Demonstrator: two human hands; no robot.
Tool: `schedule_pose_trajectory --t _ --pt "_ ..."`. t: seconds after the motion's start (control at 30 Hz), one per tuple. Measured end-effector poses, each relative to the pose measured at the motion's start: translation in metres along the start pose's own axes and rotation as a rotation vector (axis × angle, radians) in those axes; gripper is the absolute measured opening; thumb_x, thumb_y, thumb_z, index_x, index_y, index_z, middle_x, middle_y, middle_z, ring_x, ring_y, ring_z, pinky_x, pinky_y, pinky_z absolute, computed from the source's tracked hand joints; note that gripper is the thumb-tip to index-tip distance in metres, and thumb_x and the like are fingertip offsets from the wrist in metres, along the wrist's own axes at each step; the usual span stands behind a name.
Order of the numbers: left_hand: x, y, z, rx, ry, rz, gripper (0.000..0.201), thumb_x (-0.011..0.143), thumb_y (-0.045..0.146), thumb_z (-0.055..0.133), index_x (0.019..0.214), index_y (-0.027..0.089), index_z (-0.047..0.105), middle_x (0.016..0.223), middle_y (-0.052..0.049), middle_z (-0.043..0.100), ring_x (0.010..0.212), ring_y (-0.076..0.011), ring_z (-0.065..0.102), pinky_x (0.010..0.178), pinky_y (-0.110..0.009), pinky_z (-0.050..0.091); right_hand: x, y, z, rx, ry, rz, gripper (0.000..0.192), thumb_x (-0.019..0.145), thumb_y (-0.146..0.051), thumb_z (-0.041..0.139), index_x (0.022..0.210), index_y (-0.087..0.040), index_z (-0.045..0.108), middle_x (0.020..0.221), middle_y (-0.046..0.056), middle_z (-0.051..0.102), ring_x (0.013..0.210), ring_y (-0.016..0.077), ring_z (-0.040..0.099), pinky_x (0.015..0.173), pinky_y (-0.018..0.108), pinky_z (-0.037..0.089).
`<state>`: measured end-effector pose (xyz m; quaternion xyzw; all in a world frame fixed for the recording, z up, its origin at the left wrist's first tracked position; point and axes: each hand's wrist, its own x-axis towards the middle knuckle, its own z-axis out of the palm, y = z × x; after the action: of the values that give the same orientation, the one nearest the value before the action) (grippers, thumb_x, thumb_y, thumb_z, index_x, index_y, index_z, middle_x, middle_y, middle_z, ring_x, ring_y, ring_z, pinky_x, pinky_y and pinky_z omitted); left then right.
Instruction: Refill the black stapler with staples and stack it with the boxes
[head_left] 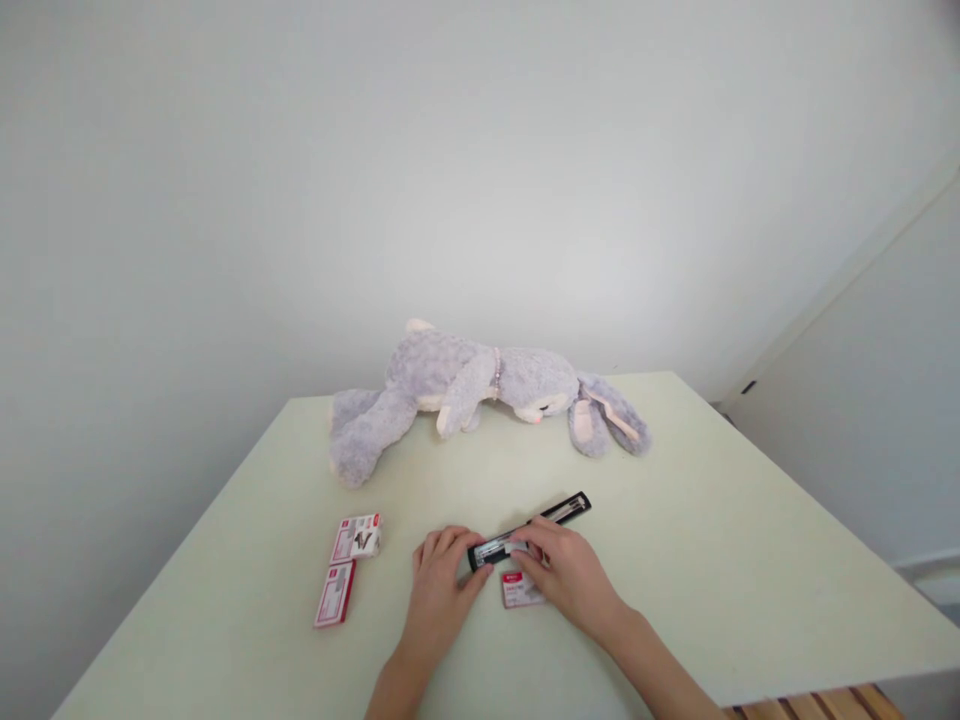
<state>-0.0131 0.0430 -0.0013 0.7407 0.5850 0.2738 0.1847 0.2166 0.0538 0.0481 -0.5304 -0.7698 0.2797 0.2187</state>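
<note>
A black stapler (564,509), opened out flat, lies slantwise on the table with its metal tray facing up. My left hand (441,585) grips its near left end between thumb and fingers. Over the middle of the stapler, my right hand (566,570) is closed in a pinch on a small silvery strip of staples (516,546), partly covered by the fingertips. A small red-and-white staple box (519,590) sits just below the stapler, its right side hidden by my right hand.
Two more red-and-white boxes, one with a stapler picture (358,538) and one beneath it (334,594), lie to the left on the pale table (247,560). A grey plush rabbit (442,368) lies along the back edge, by the wall. Wooden slats (817,705) show at lower right.
</note>
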Motion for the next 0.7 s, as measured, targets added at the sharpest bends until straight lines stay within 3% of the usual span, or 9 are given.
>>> schedule_pose_trajectory --t 0.17,0.47,0.6,0.7 --pt "-0.013 0.009 0.001 -0.008 -0.01 -0.015 0.026 0.089 0.034 0.075 0.114 0.034 0.07 0.112 0.0 0.069 0.107 -0.0256 0.059 0.097 -0.043 0.042 0.011 0.003 -0.001 -0.019 -0.07 -0.054 0.014 0.099 -0.029 0.063 0.098 -0.029 0.077 0.085 -0.002 0.065 0.076 0.0146 0.062 0.07 0.024 0.038" --pt "-0.012 0.009 0.0 -0.022 -0.004 -0.013 0.023 0.089 0.034 0.075 0.112 0.035 0.071 0.11 -0.001 0.069 0.106 -0.0262 0.059 0.096 -0.044 0.042 0.011 -0.004 0.002 -0.046 -0.106 -0.055 0.015 0.096 -0.028 0.063 0.102 -0.029 0.076 0.089 -0.002 0.067 0.076 0.0146 0.061 0.069 0.024 0.038" --pt "-0.013 0.009 0.0 -0.021 -0.001 -0.014 0.025 0.089 0.033 0.076 0.113 0.034 0.071 0.111 -0.001 0.069 0.107 -0.0261 0.059 0.096 -0.044 0.042 0.007 -0.002 0.005 -0.057 -0.065 0.043 0.026 0.091 -0.03 0.067 0.116 -0.029 0.072 0.083 -0.002 0.068 0.075 0.0172 0.062 0.069 0.025 0.038" --pt "-0.014 0.009 0.0 -0.022 0.005 -0.017 0.025 0.088 0.032 0.076 0.113 0.034 0.071 0.112 -0.001 0.069 0.108 -0.0265 0.059 0.097 -0.044 0.042 -0.002 -0.003 0.013 -0.076 -0.002 0.154 0.023 0.098 -0.034 0.055 0.111 -0.024 0.072 0.074 0.0 0.066 0.07 0.0188 0.061 0.065 0.027 0.036"
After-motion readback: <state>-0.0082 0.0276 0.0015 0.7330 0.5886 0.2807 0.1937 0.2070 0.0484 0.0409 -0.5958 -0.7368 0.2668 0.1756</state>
